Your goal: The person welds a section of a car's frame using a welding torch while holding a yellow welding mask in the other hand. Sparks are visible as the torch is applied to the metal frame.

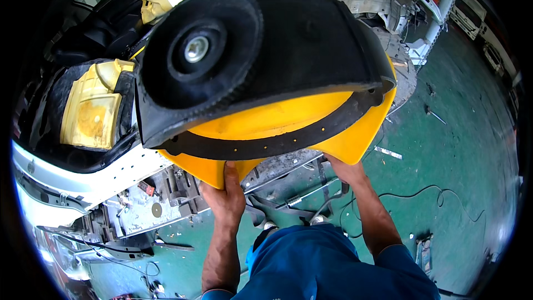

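Note:
A yellow welding helmet (355, 133) fills the upper middle of the view, held up close in both hands. Its black headgear strap (311, 39) faces me, with a round ridged knob (233, 72) at its left end. A perforated dark band (266, 148) curves across the yellow shell. My left hand (225, 197) grips the shell's lower left corner, thumb on the yellow inner face. At the lower right corner my right hand (345, 171) is closed round the edge, its fingertips hidden behind the shell.
A stripped car body (83, 180) with yellow foam pieces (91, 114) stands at left. Tools lie on a metal bench (161, 214) ahead. A cable (413, 195) and a small jack-like tool (425, 253) lie on the green floor at right. A post with a chain (436, 22) rises at far right.

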A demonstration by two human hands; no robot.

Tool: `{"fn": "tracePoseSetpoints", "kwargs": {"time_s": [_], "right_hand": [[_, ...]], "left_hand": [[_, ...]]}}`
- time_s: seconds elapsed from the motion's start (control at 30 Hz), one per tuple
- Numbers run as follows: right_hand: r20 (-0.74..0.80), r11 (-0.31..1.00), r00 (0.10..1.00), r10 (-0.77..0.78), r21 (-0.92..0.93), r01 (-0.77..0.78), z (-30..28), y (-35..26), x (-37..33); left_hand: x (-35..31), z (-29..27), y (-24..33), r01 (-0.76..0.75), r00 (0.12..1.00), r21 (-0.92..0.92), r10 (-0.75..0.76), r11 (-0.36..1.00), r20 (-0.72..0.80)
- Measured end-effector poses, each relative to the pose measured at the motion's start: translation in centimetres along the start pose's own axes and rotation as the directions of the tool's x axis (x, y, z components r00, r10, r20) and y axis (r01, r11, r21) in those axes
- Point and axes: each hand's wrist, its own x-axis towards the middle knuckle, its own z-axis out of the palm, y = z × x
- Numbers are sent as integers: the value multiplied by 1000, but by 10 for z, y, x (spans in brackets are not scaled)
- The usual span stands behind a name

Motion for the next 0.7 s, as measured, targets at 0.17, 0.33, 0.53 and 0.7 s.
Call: {"fn": "tracePoseSetpoints", "kwargs": {"time_s": [0.17, 0.33, 0.53, 0.7], "right_hand": [[0, 1000, 1000, -25, 11, 25, 2, 0, 3], [-3, 999, 1000, 7, 38, -7, 3, -4, 3], [3, 1000, 1000, 24, 5, -24, 3, 3, -1], [37, 998, 999, 37, 40, -39, 6, 20, -3]], "left_hand": [[1, 0, 0, -12, 1000, 0, 12, 1000, -1], [2, -1, 0, -19, 1000, 8, 19, 1000, -1], [2, -1, -1, -28, 1000, 8, 28, 1000, 2], [3, 1, 0, -28, 1000, 0, 28, 1000, -2]]}}
